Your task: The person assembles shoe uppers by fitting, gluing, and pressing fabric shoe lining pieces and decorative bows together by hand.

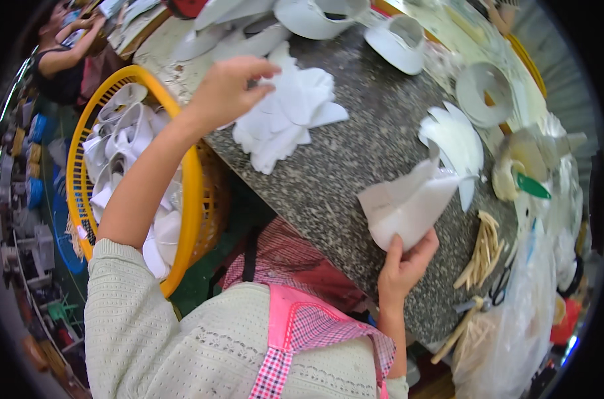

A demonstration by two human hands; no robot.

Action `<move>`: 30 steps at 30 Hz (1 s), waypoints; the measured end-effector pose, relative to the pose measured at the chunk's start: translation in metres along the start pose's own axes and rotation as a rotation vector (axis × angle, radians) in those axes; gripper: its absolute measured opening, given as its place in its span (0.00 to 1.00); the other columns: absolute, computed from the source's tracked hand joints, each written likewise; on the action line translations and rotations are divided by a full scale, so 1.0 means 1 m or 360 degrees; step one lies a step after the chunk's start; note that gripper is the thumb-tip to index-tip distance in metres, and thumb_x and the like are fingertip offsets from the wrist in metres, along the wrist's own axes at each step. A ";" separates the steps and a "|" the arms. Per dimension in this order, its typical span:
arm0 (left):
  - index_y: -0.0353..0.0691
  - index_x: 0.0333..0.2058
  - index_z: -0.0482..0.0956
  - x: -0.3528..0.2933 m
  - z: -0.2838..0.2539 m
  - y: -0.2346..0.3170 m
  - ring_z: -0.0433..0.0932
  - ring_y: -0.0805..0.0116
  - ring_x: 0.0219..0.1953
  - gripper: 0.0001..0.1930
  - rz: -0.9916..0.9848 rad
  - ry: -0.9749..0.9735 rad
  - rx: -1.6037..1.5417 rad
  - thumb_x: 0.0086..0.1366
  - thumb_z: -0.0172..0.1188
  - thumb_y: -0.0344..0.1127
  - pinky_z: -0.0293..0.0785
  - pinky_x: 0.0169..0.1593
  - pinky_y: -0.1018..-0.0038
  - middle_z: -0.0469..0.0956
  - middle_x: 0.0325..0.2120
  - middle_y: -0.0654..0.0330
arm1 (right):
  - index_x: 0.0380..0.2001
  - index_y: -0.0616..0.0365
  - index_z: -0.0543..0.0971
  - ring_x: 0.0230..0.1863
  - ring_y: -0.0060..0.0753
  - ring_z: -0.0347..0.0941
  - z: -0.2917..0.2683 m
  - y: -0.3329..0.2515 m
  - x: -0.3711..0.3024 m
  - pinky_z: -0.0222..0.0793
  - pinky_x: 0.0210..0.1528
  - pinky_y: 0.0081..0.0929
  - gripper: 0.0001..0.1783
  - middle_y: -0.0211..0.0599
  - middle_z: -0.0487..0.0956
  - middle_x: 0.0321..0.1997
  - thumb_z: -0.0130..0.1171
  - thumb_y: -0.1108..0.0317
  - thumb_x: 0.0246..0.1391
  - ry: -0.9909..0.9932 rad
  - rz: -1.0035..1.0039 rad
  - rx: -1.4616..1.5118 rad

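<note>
A worker in a pale, openwork knit sleeve and a pink checked apron [312, 326] grips a curved white piece [408, 209] in the right hand [408, 263], thumb laid on its near edge and fingers beneath, above the near right part of a speckled grey stone-like tabletop [348, 173]. The piece, smooth and thin, bends like a sheet of stiff material, its far end rising to a point. The left hand [232, 90] reaches over the far left side, its thumb and forefinger parted with nothing visible between them; the other fingers curl inward. Whether it touches the loose pile of flat white cutouts [285, 113] beside it cannot be told. Those cutouts, scalloped along their edges, lie fanned in layers. To the right, just past the held piece, rests a second fanned stack [458, 143] with a toothed outline. Rounded, hollow white forms [398, 46] line the far side, while a pale ring-shaped piece [485, 95] lies far right. Near right sit a bundle of tan strips [481, 253], dark-handled scissors [500, 286] and crinkled clear plastic [518, 312]. At left, a yellow slatted plastic basket [193, 206] holds more curved white pieces [132, 130].
</note>
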State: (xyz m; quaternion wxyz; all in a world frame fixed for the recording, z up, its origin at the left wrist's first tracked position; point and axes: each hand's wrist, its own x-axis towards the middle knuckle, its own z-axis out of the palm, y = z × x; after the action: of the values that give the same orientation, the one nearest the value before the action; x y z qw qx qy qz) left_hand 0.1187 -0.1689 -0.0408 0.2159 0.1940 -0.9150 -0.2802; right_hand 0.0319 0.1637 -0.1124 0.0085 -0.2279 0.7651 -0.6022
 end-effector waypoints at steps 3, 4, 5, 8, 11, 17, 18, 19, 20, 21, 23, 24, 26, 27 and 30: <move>0.41 0.41 0.77 -0.016 -0.003 -0.021 0.74 0.64 0.43 0.14 0.0292 -0.0264 0.0511 0.53 0.60 0.31 0.69 0.47 0.69 0.77 0.38 0.58 | 0.56 0.64 0.55 0.47 0.31 0.65 0.001 -0.021 -0.001 0.64 0.37 0.21 0.31 0.46 0.63 0.53 0.54 0.71 0.50 -0.0095 0.0186 -0.0035; 0.41 0.41 0.76 -0.017 0.000 -0.022 0.72 0.61 0.46 0.15 0.0358 -0.0305 0.0507 0.53 0.60 0.31 0.68 0.49 0.68 0.76 0.40 0.57 | 0.56 0.63 0.56 0.48 0.34 0.64 0.004 -0.029 0.000 0.63 0.41 0.25 0.33 0.46 0.65 0.52 0.56 0.68 0.49 -0.0064 0.0112 -0.0181; 0.41 0.41 0.76 -0.018 0.002 -0.025 0.70 0.59 0.49 0.15 0.0425 -0.0346 0.0501 0.52 0.60 0.31 0.67 0.51 0.67 0.75 0.42 0.56 | 0.56 0.63 0.56 0.48 0.34 0.64 0.002 -0.035 0.002 0.63 0.41 0.25 0.33 0.46 0.65 0.52 0.56 0.68 0.49 -0.0072 0.0103 -0.0181; 0.39 0.41 0.75 -0.015 0.002 -0.044 0.73 0.58 0.45 0.15 0.0613 -0.0374 0.0623 0.52 0.59 0.31 0.70 0.49 0.68 0.75 0.41 0.55 | 0.52 0.62 0.60 0.51 0.44 0.64 0.001 -0.050 0.007 0.57 0.52 0.39 0.29 0.47 0.66 0.52 0.56 0.64 0.49 -0.0004 -0.0911 -0.0640; 0.36 0.39 0.75 -0.015 -0.001 -0.056 0.76 0.58 0.41 0.14 0.0857 -0.0451 0.0774 0.52 0.58 0.31 0.73 0.45 0.69 0.76 0.41 0.54 | 0.43 0.62 0.70 0.49 0.48 0.66 0.059 -0.074 0.020 0.59 0.52 0.41 0.21 0.45 0.72 0.46 0.60 0.69 0.44 -0.0600 -0.1119 -0.0282; 0.34 0.29 0.77 -0.017 0.026 -0.051 0.79 0.60 0.34 0.08 0.0994 -0.0083 0.0689 0.49 0.59 0.29 0.76 0.38 0.72 0.78 0.33 0.54 | 0.50 0.62 0.68 0.56 0.49 0.60 0.164 -0.044 0.053 0.57 0.54 0.41 0.32 0.45 0.67 0.52 0.63 0.69 0.37 -0.0883 -0.1005 -0.0512; 0.35 0.26 0.77 -0.019 0.022 -0.050 0.78 0.59 0.31 0.06 0.0616 -0.0005 0.0395 0.48 0.57 0.30 0.75 0.36 0.71 0.78 0.29 0.54 | 0.51 0.59 0.68 0.57 0.48 0.58 0.171 -0.045 0.049 0.57 0.52 0.40 0.33 0.45 0.64 0.54 0.64 0.67 0.36 -0.0918 -0.1021 -0.0595; 0.35 0.23 0.76 -0.017 0.017 -0.049 0.78 0.57 0.28 0.05 0.0246 0.0074 0.0092 0.48 0.55 0.30 0.74 0.34 0.69 0.78 0.24 0.54 | 0.51 0.59 0.68 0.57 0.48 0.58 0.174 -0.049 0.048 0.57 0.52 0.40 0.33 0.45 0.64 0.54 0.64 0.67 0.36 -0.0923 -0.1049 -0.0597; 0.37 0.21 0.76 -0.010 0.009 -0.050 0.78 0.64 0.25 0.06 -0.0094 0.0143 -0.0234 0.50 0.55 0.32 0.72 0.30 0.72 0.77 0.18 0.57 | 0.52 0.58 0.68 0.57 0.47 0.58 0.176 -0.053 0.047 0.58 0.51 0.39 0.34 0.45 0.64 0.55 0.64 0.66 0.36 -0.0936 -0.1095 -0.0697; 0.37 0.23 0.77 -0.001 0.000 -0.062 0.75 0.72 0.25 0.06 -0.0263 0.0266 -0.0424 0.53 0.56 0.33 0.70 0.31 0.77 0.77 0.20 0.62 | 0.52 0.56 0.68 0.56 0.46 0.58 0.180 -0.055 0.046 0.58 0.49 0.38 0.34 0.45 0.63 0.55 0.64 0.65 0.36 -0.0954 -0.1137 -0.0771; 0.36 0.24 0.76 0.029 -0.030 -0.078 0.70 0.80 0.23 0.09 -0.0325 0.0642 -0.0780 0.57 0.56 0.36 0.67 0.29 0.79 0.75 0.18 0.65 | 0.52 0.53 0.68 0.55 0.46 0.58 0.187 -0.056 0.045 0.58 0.48 0.38 0.35 0.46 0.62 0.56 0.64 0.64 0.36 -0.0960 -0.1178 -0.0782; 0.34 0.24 0.74 0.047 -0.056 -0.074 0.69 0.80 0.21 0.12 -0.0215 0.0891 -0.0939 0.58 0.55 0.39 0.67 0.27 0.75 0.72 0.15 0.63 | 0.53 0.53 0.68 0.55 0.47 0.58 0.191 -0.057 0.043 0.58 0.48 0.38 0.35 0.46 0.62 0.55 0.64 0.63 0.36 -0.0940 -0.1151 -0.0859; 0.34 0.27 0.73 0.077 -0.115 -0.071 0.68 0.77 0.19 0.13 0.0127 0.1309 -0.0728 0.60 0.54 0.40 0.65 0.25 0.75 0.71 0.15 0.61 | 0.53 0.53 0.69 0.53 0.48 0.59 0.195 -0.061 0.039 0.58 0.49 0.38 0.35 0.48 0.62 0.55 0.64 0.61 0.36 -0.0933 -0.1087 -0.0961; 0.37 0.31 0.71 0.082 -0.150 -0.072 0.72 0.66 0.18 0.09 -0.0126 0.1375 -0.0067 0.61 0.52 0.38 0.67 0.25 0.70 0.72 0.17 0.55 | 0.53 0.53 0.69 0.53 0.48 0.59 0.195 -0.063 0.037 0.58 0.49 0.38 0.35 0.48 0.62 0.55 0.64 0.61 0.36 -0.0925 -0.1134 -0.0940; 0.39 0.31 0.72 0.127 -0.209 -0.088 0.74 0.59 0.17 0.07 0.0268 0.1799 0.0345 0.64 0.49 0.35 0.66 0.21 0.66 0.74 0.16 0.55 | 0.52 0.54 0.70 0.52 0.49 0.60 0.194 -0.067 0.034 0.58 0.50 0.38 0.34 0.47 0.63 0.56 0.64 0.61 0.37 -0.1003 -0.1052 -0.0765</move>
State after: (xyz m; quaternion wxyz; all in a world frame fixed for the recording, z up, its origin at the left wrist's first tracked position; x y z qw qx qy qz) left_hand 0.1387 -0.3866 0.0999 0.6714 0.2610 -0.6934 -0.0196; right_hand 0.0800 -0.0379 -0.0944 -0.0046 -0.6234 0.7293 -0.2819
